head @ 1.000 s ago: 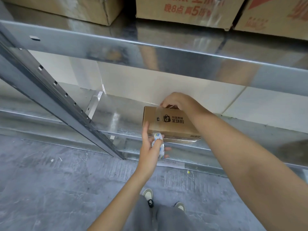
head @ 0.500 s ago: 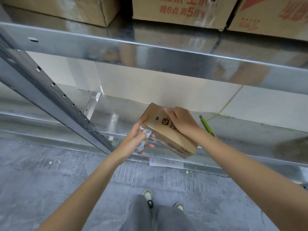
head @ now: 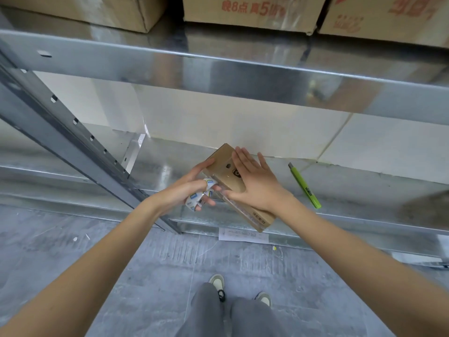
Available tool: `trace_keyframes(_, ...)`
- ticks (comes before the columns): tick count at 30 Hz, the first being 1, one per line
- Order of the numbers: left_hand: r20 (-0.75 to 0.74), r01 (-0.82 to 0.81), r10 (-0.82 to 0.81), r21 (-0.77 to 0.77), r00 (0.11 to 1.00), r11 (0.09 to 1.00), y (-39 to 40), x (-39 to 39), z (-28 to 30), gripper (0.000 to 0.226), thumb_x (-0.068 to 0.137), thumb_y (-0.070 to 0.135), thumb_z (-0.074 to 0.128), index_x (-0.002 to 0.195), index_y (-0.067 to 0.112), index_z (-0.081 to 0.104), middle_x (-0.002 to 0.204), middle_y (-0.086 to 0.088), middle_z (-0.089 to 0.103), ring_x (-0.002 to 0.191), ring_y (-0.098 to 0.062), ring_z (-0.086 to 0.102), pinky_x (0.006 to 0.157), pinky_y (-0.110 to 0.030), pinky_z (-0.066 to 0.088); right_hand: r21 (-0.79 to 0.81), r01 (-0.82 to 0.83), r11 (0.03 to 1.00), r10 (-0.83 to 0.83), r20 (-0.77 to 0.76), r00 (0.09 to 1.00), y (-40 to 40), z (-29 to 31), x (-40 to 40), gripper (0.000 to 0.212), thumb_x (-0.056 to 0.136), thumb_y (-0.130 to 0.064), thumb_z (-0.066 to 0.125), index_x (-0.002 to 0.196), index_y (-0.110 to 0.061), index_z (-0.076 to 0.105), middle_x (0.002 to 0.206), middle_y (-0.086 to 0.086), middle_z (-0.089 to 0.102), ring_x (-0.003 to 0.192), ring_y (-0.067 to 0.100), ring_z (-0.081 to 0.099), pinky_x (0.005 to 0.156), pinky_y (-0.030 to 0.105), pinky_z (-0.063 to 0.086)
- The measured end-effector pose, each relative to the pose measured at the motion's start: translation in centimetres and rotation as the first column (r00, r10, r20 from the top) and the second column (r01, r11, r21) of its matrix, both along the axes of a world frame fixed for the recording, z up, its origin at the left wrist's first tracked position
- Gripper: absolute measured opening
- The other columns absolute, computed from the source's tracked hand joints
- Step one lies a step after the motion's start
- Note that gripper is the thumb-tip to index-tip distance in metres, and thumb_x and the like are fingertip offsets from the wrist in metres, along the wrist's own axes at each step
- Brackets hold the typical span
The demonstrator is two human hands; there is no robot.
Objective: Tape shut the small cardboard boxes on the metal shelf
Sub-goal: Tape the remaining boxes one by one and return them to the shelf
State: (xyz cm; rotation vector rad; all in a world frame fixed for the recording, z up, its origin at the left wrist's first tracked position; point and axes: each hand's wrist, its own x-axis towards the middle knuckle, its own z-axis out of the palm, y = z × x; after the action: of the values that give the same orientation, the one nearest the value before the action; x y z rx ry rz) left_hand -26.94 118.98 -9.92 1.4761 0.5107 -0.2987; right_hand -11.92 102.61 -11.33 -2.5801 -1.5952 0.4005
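Small box (head: pixel 239 188) angled at the front edge of the metal shelf (head: pixel 155 164), both hands on it.

Head view: right hand (head: pixel 255 183) flat on the box top, fingers straight and spread, pressing down. Left hand (head: pixel 187 190) at the box's left end, curled fingers gripping a roll of tape (head: pixel 200 194), thumb stretched along the box edge. Green cutter (head: pixel 305 184) lying on the shelf just right of the box. Larger cartons (head: pixel 252 7) on the shelf above. Paper slip (head: pixel 243 234) below the shelf edge.
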Motion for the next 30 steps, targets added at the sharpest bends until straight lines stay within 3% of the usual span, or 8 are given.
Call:
trace_keyframes(9, -0.009, 0.017, -0.017, 0.023, 1.000, 1.000, 0.0, 0.0, 0.2, 0.062, 0.096, 0.010, 0.040, 0.142, 0.049, 0.027, 0.113, -0.003, 0.072, 0.095, -0.033, 0.071, 0.063, -0.032, 0.047, 0.000, -0.139, 0.990, 0.138, 0.105, 0.985, -0.1, 0.0, -2.6, 0.062, 0.105, -0.041, 0.024, 0.155, -0.011, 0.003, 0.163, 0.004, -0.001, 0.150, 0.016, -0.004, 0.121, 0.034, -0.006)
trace_keyframes(15, -0.012, -0.008, 0.008, 0.025, 1.000, 1.000, -0.2, 0.2, 0.7, 0.063, 0.095, 0.005, 0.037, 0.141, 0.048, 0.031, 0.110, -0.006, 0.072, 0.091, -0.034, 0.072, 0.061, -0.032, 0.047, -0.013, -0.228, 0.974, 0.228, 0.153, 0.962, 0.3, -0.9, -3.1, 0.058, 0.104, -0.017, 0.025, 0.153, -0.005, -0.003, 0.162, 0.011, -0.004, 0.150, 0.022, -0.005, 0.116, 0.030, -0.014)
trace_keyframes(18, 0.006, -0.017, 0.017, 0.056, 1.000, 0.998, -0.5, 0.0, 0.6, 0.065, 0.094, 0.008, 0.039, 0.144, 0.049, 0.030, 0.119, -0.001, 0.068, 0.089, -0.032, 0.073, 0.055, -0.028, 0.048, 0.003, -0.259, 0.966, 0.251, 0.241, 0.938, 0.0, -1.6, -3.8, 0.069, 0.096, -0.008, 0.034, 0.153, -0.008, -0.003, 0.163, 0.009, -0.001, 0.150, 0.023, -0.002, 0.119, 0.043, -0.003)
trace_keyframes(22, 0.086, -0.079, 0.064, 0.185, 0.994, 0.980, -1.5, -0.5, -0.6, 0.066, 0.088, 0.032, 0.053, 0.143, 0.055, 0.025, 0.124, 0.008, 0.061, 0.087, -0.023, 0.073, 0.053, -0.022, 0.048, 0.028, -0.151, 0.988, 0.144, 0.179, 0.973, -0.2, -1.5, -3.8, 0.076, 0.095, -0.032, 0.046, 0.155, -0.023, -0.001, 0.163, 0.005, 0.000, 0.150, 0.025, -0.004, 0.117, 0.059, 0.008)
trace_keyframes(24, 0.144, -0.147, 0.112, 0.267, 0.983, 0.952, -2.2, -1.2, -1.6, 0.075, 0.086, 0.040, 0.067, 0.146, 0.052, 0.024, 0.127, 0.024, 0.056, 0.106, -0.004, 0.065, 0.068, -0.012, 0.049, 0.011, 0.054, 0.998, -0.055, 0.091, 0.994, 0.1, -0.9, -3.2, 0.089, 0.089, -0.055, 0.048, 0.152, -0.033, -0.010, 0.162, 0.008, -0.010, 0.148, 0.032, -0.012, 0.115, 0.064, 0.005)
trace_keyframes(26, 0.240, -0.262, 0.186, 0.339, 0.953, 0.904, -3.2, -2.0, -3.0, 0.083, 0.081, 0.033, 0.078, 0.147, 0.042, 0.029, 0.119, 0.036, 0.054, 0.113, 0.013, 0.052, 0.084, -0.004, 0.041, -0.047, 0.224, 0.973, -0.222, 0.036, 0.974, 0.5, -0.2, -2.4, 0.099, 0.081, -0.067, 0.052, 0.152, -0.035, -0.009, 0.161, 0.013, -0.012, 0.147, 0.038, -0.003, 0.112, 0.062, 0.010)
trace_keyframes(28, 0.306, -0.417, 0.314, 0.376, 0.899, 0.827, -4.0, -2.7, -4.2, 0.079, 0.079, 0.021, 0.081, 0.144, 0.030, 0.037, 0.124, 0.024, 0.054, 0.119, 0.005, 0.050, 0.098, -0.017, 0.041, -0.053, 0.286, 0.957, -0.288, -0.026, 0.957, 1.0, 0.4, -2.0, 0.099, 0.077, -0.063, 0.058, 0.153, -0.033, 0.000, 0.161, 0.014, 0.000, 0.141, 0.040, 0.019, 0.107, 0.055, 0.024)
trace_keyframes(30, 0.315, -0.591, 0.509, 0.275, 0.801, 0.759, -4.7, -2.9, -4.4, 0.071, 0.080, 0.018, 0.080, 0.140, 0.021, 0.042, 0.131, 0.009, 0.054, 0.125, -0.010, 0.051, 0.105, -0.032, 0.042, 0.004, 0.336, 0.942, -0.332, -0.124, 0.935, 1.3, 0.9, -2.0, 0.100, 0.074, -0.061, 0.061, 0.152, -0.032, 0.005, 0.159, 0.012, 0.013, 0.134, 0.037, 0.029, 0.104, 0.051, 0.029)
